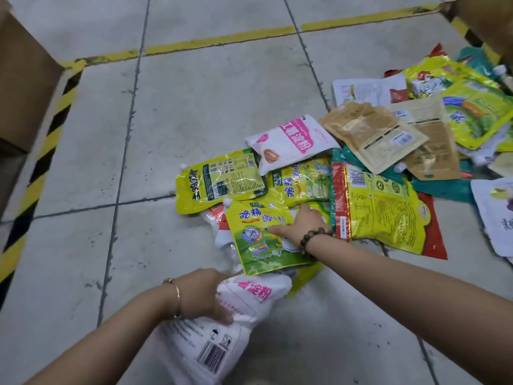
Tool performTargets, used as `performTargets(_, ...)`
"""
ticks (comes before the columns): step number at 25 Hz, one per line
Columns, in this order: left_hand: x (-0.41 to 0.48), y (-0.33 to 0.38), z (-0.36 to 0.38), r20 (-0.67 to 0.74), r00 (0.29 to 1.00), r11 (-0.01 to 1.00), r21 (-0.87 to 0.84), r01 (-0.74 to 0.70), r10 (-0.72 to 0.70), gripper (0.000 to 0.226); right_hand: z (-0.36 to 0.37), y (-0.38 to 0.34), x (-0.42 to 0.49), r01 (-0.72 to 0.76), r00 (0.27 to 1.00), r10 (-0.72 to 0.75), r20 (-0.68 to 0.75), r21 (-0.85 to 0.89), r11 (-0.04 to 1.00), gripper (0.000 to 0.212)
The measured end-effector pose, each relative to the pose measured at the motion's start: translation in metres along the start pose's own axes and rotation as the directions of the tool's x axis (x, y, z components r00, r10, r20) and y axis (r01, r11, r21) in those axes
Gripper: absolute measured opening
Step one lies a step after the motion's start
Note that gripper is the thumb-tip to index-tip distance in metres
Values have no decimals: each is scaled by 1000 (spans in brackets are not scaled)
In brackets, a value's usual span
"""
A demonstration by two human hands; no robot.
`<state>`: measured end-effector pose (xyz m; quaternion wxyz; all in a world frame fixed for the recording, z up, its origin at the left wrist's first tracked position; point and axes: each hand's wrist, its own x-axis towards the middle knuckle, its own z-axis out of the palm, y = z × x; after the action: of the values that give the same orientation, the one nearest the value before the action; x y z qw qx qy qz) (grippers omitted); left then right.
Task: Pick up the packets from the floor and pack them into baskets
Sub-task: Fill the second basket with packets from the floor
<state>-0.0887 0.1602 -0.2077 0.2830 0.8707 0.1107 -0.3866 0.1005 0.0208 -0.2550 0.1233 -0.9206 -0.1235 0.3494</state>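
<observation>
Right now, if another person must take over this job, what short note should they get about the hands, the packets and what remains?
Left hand: gripping white packets near the body, just above the floor.
Right hand: on a yellow-green packet, fingers at its edge; firm grip unclear.
Pile of packets lies scattered on the tiled floor, mostly to the right.
No basket in view; cardboard boxes at the corners.
Done: nothing visibly packed.
Left: collect almost everything and pack it.

I count five yellow-green plastic seasoning packets near my hands, three white packets with pink lettering, and two tan kraft-paper pouches at two o'clock. Further packets at three o'clock overlap too much for me to count.
</observation>
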Motion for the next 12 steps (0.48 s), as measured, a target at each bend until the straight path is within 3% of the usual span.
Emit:
performTargets(2, -10, -8, -15, -13, 999, 987, -155, -48, 47, 35, -3, -9, 2, -75, 994, 60, 96, 158, 985, 110)
performTargets(4, -19, -18, -22, -34, 999, 965, -258, -37, 29, 27, -6, -16, 1, -134, 981, 100, 169, 204, 970, 100)
performTargets(8, -37, -35, -27, -108, 994, 862, -502, -69, 17, 65, 8, -18, 3, -101, 987, 81, 141, 145, 984, 52)
performTargets(10, -43, -36, -31, -222, 972, 714, -693, -104, -74, 70, 16, -15, -3, -107, 989, 79, 123, 244, 964, 49)
performTargets(12, -39, -30, -38, -261, 930, 504, -858, -100, -260, 55, 25, -14, -11, -123, 992, 97, 85, 403, 907, 61)
